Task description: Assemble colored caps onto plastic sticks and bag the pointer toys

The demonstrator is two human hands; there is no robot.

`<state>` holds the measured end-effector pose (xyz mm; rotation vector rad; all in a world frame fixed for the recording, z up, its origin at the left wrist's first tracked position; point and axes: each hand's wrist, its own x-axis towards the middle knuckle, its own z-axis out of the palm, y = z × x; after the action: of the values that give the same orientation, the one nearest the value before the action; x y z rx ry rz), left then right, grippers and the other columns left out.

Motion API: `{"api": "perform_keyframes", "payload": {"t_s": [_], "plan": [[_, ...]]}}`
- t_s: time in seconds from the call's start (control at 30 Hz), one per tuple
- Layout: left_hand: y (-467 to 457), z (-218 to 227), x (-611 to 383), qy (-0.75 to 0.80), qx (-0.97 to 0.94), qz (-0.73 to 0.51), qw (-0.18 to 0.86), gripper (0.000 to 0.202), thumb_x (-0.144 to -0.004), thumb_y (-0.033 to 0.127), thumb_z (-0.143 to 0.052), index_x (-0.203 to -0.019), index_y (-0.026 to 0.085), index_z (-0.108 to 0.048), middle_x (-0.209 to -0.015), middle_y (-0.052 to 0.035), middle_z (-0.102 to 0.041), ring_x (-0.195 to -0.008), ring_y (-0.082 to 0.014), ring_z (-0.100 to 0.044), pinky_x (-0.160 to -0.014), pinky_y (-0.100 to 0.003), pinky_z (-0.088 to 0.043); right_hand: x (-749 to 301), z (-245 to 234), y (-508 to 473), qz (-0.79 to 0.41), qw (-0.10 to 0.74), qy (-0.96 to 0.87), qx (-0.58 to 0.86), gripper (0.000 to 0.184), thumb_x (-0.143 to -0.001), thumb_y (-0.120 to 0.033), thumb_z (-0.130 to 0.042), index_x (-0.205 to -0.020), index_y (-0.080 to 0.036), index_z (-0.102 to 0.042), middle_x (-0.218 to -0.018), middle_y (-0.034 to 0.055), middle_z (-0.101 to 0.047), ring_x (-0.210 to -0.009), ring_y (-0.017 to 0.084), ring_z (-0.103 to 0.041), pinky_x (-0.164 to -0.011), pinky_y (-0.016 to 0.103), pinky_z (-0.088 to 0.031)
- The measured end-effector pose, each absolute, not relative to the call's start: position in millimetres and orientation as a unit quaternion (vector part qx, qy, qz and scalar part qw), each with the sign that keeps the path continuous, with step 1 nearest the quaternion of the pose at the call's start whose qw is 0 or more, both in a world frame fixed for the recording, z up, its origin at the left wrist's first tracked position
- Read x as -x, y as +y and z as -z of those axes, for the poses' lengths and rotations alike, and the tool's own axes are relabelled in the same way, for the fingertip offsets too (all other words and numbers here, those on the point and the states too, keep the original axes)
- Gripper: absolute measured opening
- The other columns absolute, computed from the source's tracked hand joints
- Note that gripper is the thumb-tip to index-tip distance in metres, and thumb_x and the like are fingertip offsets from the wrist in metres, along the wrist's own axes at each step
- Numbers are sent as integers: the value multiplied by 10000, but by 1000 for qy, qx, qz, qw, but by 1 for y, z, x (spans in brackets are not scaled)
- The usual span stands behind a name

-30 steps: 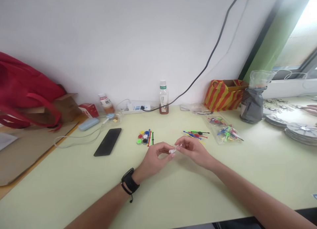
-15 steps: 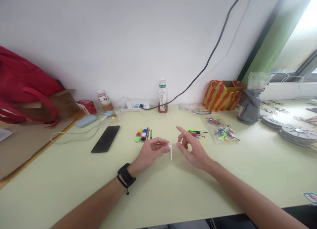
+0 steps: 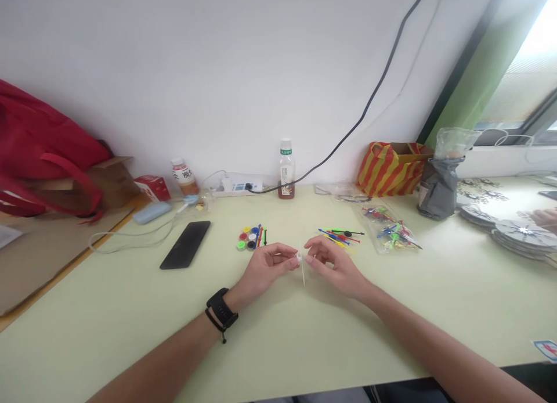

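My left hand [image 3: 268,266] is closed, pinching a small white round base by thumb and fingertips. A thin white plastic arrow [image 3: 303,276] stands upright on the base, seen nearly edge-on. Just to its right is my right hand [image 3: 337,267], fingers bent and apart, holding nothing; I cannot tell whether a fingertip touches the arrow. Beyond my left hand lie several coloured round discs [image 3: 242,237], with coloured arrows [image 3: 261,237] lined up beside them. More loose arrow spinners [image 3: 342,236] lie past my right hand.
Left of my hands are a black phone [image 3: 185,245], a white cable [image 3: 143,251] and a red bag [image 3: 47,141]. A drink bottle [image 3: 286,171] stands by the wall. At right are clear bags of arrows [image 3: 395,236], a striped bag [image 3: 387,169] and stacked discs [image 3: 524,237].
My right hand has moved left and closer to the white arrow, its raised forefinger now bent down. The arrow has swung slightly; my left hand has barely moved.
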<state>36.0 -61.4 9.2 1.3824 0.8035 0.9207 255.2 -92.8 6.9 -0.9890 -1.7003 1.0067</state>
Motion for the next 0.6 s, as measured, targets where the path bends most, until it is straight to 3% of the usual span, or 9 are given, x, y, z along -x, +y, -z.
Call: {"api": "perform_keyframes", "payload": {"t_s": [0.1,0.3,0.5,0.6], "plan": [[-62,-9,-37,339,-601,-399,604,336,-766,383,-891,-977,150,-774,-950,-73,-787,-880,-212,-762,-889,-371,-619,-253,-5,-94,-411,436,-693,400,312,-975,-480,-631,-1189,-258,-587,-944,24,-651,-726,149,-590,-640,285,-484],[-61,-5,-36,342,-622,-393,585,320,-784,386,-877,-974,150,-771,-997,-96,-801,-919,-222,-762,-888,-358,-611,-251,-6,-92,-404,405,-703,422,327,-956,-555,-628,-1004,-235,-676,-825,24,-682,-674,156,-586,-617,288,-485],[-61,-2,-36,335,-613,-398,595,299,-781,374,-881,-910,146,-738,-975,-93,-796,-920,-213,-760,-895,-354,-601,-248,-8,-94,-413,413,-694,421,250,-969,-472,-635,-991,-227,-679,-751,3,-646,-644,147,-572,-620,288,-474],[-61,-2,-37,335,-625,-398,582,348,-787,385,-872,-1012,158,-735,-1057,-99,-779,-954,-211,-745,-905,-355,-594,-251,-9,-95,-390,433,-694,423,212,-982,-435,-609,-983,-226,-649,-716,-5,-604,-608,146,-547,-585,287,-451]]}}
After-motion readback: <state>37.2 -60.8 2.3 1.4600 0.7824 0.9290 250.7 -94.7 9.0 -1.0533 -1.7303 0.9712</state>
